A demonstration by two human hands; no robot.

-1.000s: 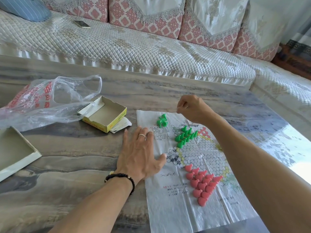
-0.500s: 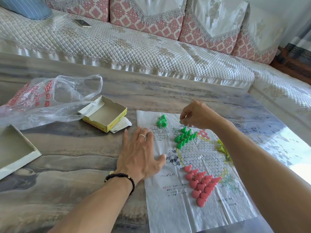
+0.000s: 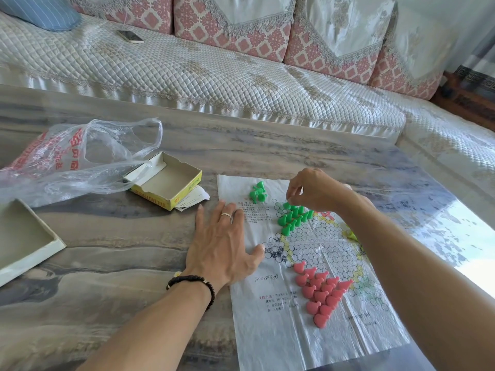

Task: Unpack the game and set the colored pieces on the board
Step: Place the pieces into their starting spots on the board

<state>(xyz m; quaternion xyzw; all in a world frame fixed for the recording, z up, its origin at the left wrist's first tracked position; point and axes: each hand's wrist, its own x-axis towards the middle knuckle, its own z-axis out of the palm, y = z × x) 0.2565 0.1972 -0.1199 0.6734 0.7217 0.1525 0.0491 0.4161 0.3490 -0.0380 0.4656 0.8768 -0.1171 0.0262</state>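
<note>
The game board is a thin printed sheet (image 3: 281, 330) spread on the table. Green pieces (image 3: 293, 218) stand in a triangle at its far corner, and a few loose green pieces (image 3: 257, 192) lie just beyond. Pink pieces (image 3: 320, 293) fill the near triangle. Yellow pieces (image 3: 351, 234) peek out behind my right forearm. My left hand (image 3: 222, 250) rests flat with spread fingers on the sheet's left edge. My right hand (image 3: 316, 191) hovers over the tip of the green triangle, its fingertips pinching a green piece there.
An open yellow game box (image 3: 168, 183) with a paper slip (image 3: 192, 199) under it lies left of the sheet. A clear plastic bag (image 3: 67, 162) and a white box lid (image 3: 24, 245) sit farther left. Behind the table runs a sofa with a phone (image 3: 130, 36) on it.
My right hand came down and toward me from the far edge of the sheet to the tip of the green triangle. The left hand stayed put.
</note>
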